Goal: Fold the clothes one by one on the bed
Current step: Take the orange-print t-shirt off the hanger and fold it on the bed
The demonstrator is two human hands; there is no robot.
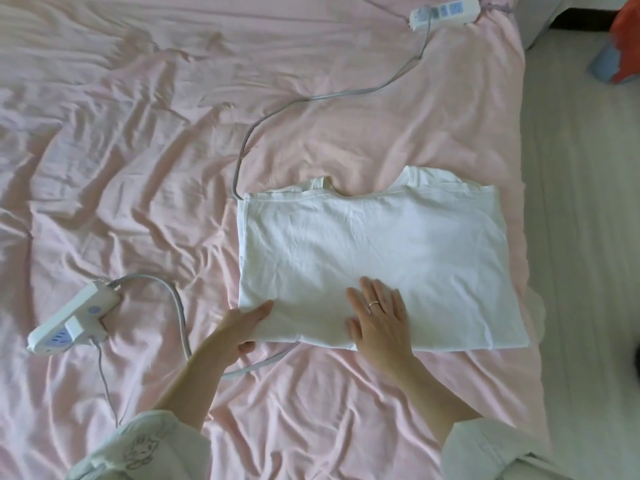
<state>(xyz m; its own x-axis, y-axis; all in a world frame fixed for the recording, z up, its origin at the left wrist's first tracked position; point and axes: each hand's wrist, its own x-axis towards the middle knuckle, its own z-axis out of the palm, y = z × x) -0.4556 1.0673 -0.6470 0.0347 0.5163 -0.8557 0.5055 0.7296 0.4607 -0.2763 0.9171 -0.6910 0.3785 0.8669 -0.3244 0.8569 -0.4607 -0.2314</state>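
A white t-shirt (pixel 374 247) lies folded into a wide rectangle on the pink bed sheet (pixel 138 150), its collar toward the far side. My right hand (pixel 377 317) lies flat with straight fingers on the shirt's near edge, a ring on one finger. My left hand (pixel 244 323) is at the shirt's near left corner, fingers slid under the cloth and thumb below; the fingertips are hidden by the fabric.
A white power strip (pixel 74 320) with a plugged adapter lies to the left, its grey cable (pixel 242 157) running under the shirt toward a second power strip (pixel 445 12) at the far edge. The bed's right edge drops to pale floor (pixel 581 237).
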